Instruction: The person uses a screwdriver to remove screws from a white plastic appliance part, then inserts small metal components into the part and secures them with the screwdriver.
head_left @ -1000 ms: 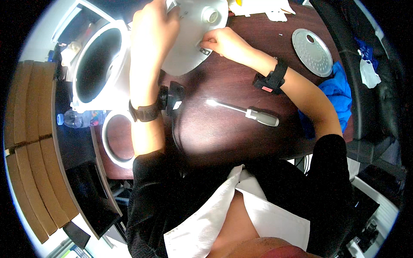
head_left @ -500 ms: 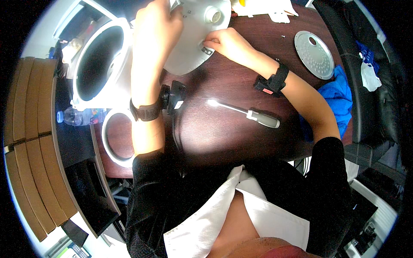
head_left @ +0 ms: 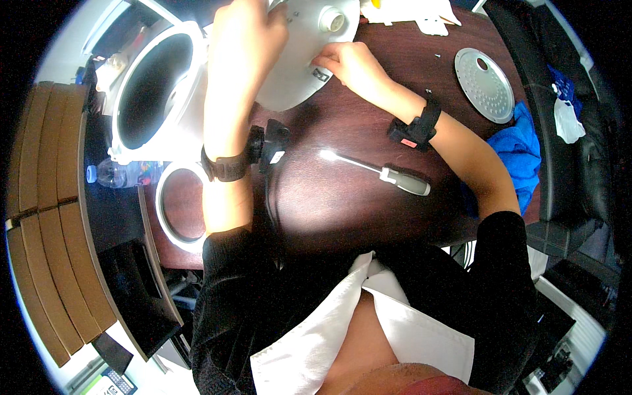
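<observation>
A white, rounded plastic housing (head_left: 289,76) with a raised round collar (head_left: 332,20) is at the far side of the dark wooden table. My left hand (head_left: 247,36) is closed at the housing's left side, its fingers curled and partly cut off by the top edge. At a small dark rectangular slot (head_left: 320,75) in the housing, my right hand (head_left: 349,64) pinches with thumb and forefinger. Whatever sits between those fingertips is too small to make out. Nearer me lies a grey-handled screwdriver (head_left: 409,183), its shaft pointing left.
Left of my forearm stand a white drum-like part (head_left: 122,153) with a dark round opening, and a white ring (head_left: 160,210). A perforated metal disc (head_left: 486,89) and a blue cloth (head_left: 520,158) lie right. A plastic bottle (head_left: 113,175) lies at far left; white paper-like sheets (head_left: 428,16) lie far back.
The housing and my left hand have shifted slightly to the right. My right fingertips stay beside the slot, which shows a little more. The screwdriver stays lying on the table.
</observation>
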Available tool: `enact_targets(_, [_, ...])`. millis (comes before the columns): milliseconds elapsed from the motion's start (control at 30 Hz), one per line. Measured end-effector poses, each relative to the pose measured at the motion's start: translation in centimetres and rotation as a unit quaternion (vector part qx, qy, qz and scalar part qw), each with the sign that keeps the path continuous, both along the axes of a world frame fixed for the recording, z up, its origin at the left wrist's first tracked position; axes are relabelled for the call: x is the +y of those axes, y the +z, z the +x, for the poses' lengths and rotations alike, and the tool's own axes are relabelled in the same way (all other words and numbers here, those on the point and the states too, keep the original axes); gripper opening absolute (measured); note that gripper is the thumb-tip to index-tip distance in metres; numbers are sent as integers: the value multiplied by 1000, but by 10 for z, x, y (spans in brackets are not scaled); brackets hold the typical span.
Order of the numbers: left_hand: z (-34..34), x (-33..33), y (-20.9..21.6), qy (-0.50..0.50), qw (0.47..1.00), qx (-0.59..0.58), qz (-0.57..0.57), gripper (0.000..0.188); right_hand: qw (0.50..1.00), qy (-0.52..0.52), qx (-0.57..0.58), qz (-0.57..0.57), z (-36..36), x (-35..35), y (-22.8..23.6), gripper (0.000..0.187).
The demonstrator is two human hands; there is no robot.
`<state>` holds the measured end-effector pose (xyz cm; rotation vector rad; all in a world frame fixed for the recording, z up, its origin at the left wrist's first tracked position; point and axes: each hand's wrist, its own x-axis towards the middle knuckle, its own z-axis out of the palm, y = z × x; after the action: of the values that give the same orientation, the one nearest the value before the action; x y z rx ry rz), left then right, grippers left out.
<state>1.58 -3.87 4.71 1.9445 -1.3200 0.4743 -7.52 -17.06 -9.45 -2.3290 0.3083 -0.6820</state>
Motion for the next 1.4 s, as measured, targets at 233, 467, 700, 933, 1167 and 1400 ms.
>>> enact_targets(233, [-2,2,2,-1,1000,-8,-2,16,999,-22,13,47,0,4,-3,24])
enact_targets(467, [-3,2,2,0,1000,0,0,14,999,-28,-34,-12,0,8,-6,20])
enact_targets(700, [-3,2,-2,13,999,-50,-15,15,994,-38,-89,-47,0,9,-9,14])
enact_targets(933, [2,0,-8,16,999,-35,-22,17,997,-45,-49,-30,-5,13,-2,13])
enact_targets(1167, [4,1,-12,12,998,-52,-18,17,997,-54,-44,-36,-7,11,-3,15])
enact_targets(1400, [4,5,-8,20,997,-67,-30,18,999,-43,-25,18,-7,16,3,19])
